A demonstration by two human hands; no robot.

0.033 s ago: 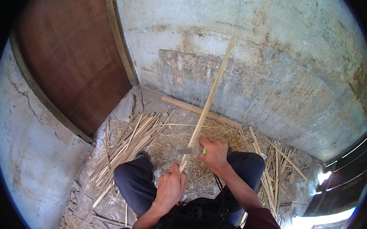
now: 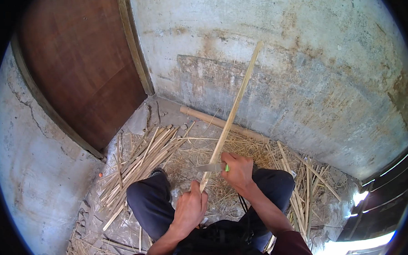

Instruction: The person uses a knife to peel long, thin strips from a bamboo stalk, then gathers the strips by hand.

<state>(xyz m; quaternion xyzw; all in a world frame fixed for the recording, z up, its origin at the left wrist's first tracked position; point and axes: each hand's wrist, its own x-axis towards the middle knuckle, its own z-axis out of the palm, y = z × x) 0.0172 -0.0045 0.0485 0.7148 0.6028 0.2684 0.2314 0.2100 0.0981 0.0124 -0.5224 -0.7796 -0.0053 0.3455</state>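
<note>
Nothing has clearly moved since the earlier frame: both hands, the knife and the strip match it, and any shift of the blade is too slight to tell. The pale strip [image 2: 234, 108], which looks like split bamboo, runs from between the person's knees toward the far wall [image 2: 314, 100], its far end raised; whether that end touches the wall cannot be told. The left hand [image 2: 190, 209] is clamped on the strip's near end, and the right hand [image 2: 238, 171] is closed round the green-marked handle of the knife [image 2: 210, 167], whose blade lies across the strip just beyond the left hand, pointing left. How deep the edge sits, if at all, does not show. To work well here, I would hold the blade at a low, even angle, keep the near end firmly pinched so the strip cannot twist, and mind the left fingers, which are close to the edge. A heap of strips [image 2: 140, 168] lies on the left, more strips [image 2: 301, 191] on the right, with loose straw [image 2: 244, 149] between and a round pole [image 2: 204, 116] along the foot of the far wall. No brand, label or writing can be read anywhere, on the knife included.
</note>
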